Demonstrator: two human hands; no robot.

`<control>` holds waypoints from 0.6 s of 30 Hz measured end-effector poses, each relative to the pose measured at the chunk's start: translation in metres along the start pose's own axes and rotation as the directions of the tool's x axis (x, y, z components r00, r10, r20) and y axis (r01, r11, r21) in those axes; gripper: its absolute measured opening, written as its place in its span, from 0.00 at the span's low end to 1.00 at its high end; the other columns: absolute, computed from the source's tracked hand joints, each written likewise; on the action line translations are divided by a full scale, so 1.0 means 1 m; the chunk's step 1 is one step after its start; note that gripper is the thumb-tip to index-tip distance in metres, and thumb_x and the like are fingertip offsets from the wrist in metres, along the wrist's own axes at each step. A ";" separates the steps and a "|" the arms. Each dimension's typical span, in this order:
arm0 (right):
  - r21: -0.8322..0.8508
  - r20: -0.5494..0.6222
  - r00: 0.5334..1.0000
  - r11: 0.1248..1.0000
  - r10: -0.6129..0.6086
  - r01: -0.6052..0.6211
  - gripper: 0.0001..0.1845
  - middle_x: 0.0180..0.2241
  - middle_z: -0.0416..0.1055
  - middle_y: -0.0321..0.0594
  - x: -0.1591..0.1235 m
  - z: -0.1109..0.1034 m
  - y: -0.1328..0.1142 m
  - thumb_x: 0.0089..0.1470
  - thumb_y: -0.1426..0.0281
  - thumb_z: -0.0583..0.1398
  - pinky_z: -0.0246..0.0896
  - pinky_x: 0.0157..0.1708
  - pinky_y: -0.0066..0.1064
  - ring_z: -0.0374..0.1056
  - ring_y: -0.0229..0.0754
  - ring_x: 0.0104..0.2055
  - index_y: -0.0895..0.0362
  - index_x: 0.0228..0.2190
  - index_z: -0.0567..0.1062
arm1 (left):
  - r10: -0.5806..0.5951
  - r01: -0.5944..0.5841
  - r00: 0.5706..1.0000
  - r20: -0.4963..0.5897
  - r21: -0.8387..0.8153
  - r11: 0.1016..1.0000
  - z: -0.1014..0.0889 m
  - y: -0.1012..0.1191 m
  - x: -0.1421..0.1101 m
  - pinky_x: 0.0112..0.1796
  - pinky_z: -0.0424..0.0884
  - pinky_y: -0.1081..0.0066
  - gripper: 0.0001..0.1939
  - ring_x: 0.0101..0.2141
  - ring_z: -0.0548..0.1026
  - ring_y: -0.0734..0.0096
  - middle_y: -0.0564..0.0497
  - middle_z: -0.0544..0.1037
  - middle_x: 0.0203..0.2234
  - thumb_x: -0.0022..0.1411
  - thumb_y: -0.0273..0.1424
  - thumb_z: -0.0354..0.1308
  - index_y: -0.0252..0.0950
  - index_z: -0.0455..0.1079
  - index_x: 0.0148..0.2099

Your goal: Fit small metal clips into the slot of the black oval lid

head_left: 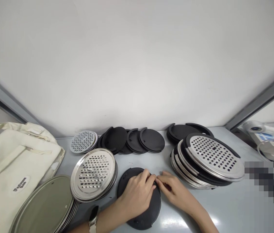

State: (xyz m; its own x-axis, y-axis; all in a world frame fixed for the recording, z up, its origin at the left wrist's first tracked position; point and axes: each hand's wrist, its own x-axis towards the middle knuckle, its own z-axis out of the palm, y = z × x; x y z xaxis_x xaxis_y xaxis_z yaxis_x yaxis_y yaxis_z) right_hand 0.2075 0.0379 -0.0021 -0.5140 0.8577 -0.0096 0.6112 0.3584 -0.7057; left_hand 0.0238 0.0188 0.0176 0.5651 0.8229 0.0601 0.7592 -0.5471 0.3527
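A flat black round disc (148, 215), with a raised rim along parts of its edge, lies on the grey table in front of me. My left hand (138, 191) reaches across it, fingers curled and bunched at its upper right edge. From the right comes my right hand (174, 191), thumb and fingers pinching the same stretch of rim. The fingertips of both hands meet there and hide any small part between them. Just left of the disc is a stack of round metal graters (94, 173); on the right rises a taller stack of graters and black rings (213, 157).
Several black discs (152, 139) line the wall, with small graters (84, 142) at their left and larger black rings (182, 131) at their right. Olive-green round plates (46, 207) are stacked front left, by a cream bag (5, 161). A white device (270, 137) stands far right.
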 end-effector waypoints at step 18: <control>0.028 -0.009 1.000 1.000 -0.005 0.005 0.19 0.21 0.58 0.33 0.001 0.001 0.002 0.61 0.70 0.49 0.52 0.28 0.30 0.59 0.38 0.28 0.56 0.19 0.59 | 0.005 -0.005 1.000 0.012 0.005 1.000 -0.001 0.000 0.001 0.37 0.71 0.66 0.15 0.37 0.69 0.66 0.48 0.66 0.39 0.68 0.30 0.41 0.39 0.57 0.56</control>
State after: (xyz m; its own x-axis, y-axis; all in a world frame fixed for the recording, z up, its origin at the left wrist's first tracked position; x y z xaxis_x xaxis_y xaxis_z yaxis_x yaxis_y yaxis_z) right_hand 0.2072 0.0391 -0.0045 -0.5114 0.8594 0.0003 0.5918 0.3524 -0.7250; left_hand 0.0241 0.0191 0.0184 0.5725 0.8183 0.0504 0.7580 -0.5518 0.3479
